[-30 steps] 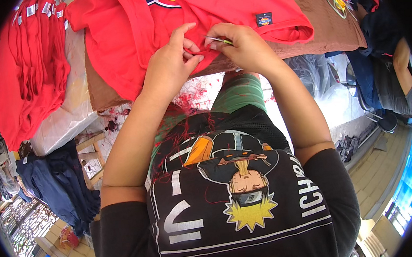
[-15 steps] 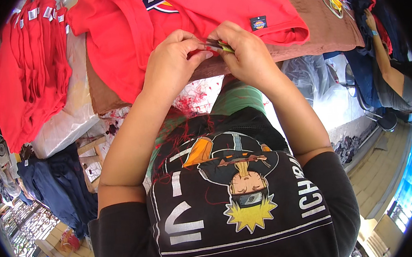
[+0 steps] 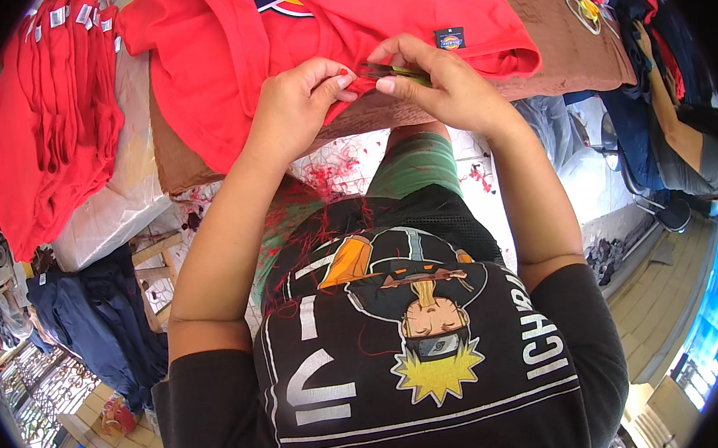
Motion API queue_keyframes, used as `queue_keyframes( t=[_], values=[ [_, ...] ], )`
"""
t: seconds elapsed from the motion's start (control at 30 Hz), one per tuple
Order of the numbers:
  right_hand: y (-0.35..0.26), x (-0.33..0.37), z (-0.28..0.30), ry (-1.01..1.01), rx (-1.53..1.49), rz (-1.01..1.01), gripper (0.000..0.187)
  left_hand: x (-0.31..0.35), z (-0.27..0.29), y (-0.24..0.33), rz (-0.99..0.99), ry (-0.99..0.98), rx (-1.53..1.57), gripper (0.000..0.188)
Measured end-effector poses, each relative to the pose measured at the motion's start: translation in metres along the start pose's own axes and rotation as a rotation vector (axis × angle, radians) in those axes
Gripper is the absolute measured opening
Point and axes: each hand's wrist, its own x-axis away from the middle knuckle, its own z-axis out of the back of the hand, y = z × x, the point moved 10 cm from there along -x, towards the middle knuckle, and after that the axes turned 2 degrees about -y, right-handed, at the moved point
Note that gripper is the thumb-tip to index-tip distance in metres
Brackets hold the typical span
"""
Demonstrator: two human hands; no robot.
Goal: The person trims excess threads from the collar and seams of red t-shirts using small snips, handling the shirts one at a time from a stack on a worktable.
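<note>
As the head view looked down, the left hand was closed in a pinch on a bit of the red garment at its near edge — cloth or loose thread, too small to tell. The right hand gripped a pair of thread snips with a green handle, its dark blades pointing left, near the left fingertips. The garment lay bunched across a brown-covered table, directly before the person, with a black label on it beyond the right hand and part of a printed emblem at the top.

To the left, a row of red garments with white tags hung over a plastic-wrapped surface; below sat dark blue garments. A pale cord lay coiled on the table's right side. Red threads clung to the person's lap — more scraps were on the floor. At the far right, a co-worker's arm reached toward dark and red cloth.
</note>
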Motion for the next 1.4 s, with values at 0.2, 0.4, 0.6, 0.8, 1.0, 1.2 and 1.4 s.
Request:
queue_keyframes(
  t=[0.2, 0.4, 0.6, 0.8, 1.0, 1.2, 1.4],
  values=[
    [-0.009, -0.006, -0.002, -0.102, 0.104, 0.0, 0.021, 0.0, 0.002, 0.006, -0.034, 0.012, 0.031, 0.017],
    [-0.014, -0.011, -0.003, -0.11, 0.164, 0.049, 0.018, 0.0, 0.001, 0.005, -0.014, 0.019, 0.075, 0.016],
    [-0.024, -0.016, 0.0, -0.089, 0.267, 0.118, 0.018, -0.001, -0.001, 0.004, 0.024, -0.011, 0.034, 0.018],
    [-0.029, -0.025, -0.005, -0.132, 0.379, 0.145, 0.016, -0.001, 0.001, 0.01, -0.03, 0.035, 0.019, 0.016],
    [-0.034, -0.026, -0.006, -0.162, 0.434, 0.158, 0.017, 0.001, -0.002, 0.02, -0.05, 0.026, -0.123, 0.016],
    [-0.038, -0.018, 0.003, -0.146, 0.365, 0.194, 0.017, 0.009, 0.011, 0.043, -0.038, -0.045, 0.017, 0.016],
    [-0.034, -0.007, 0.034, 0.006, 0.026, 0.128, 0.022, 0.047, 0.076, 0.121, -0.471, -0.213, 0.035, 0.013]
  ],
)
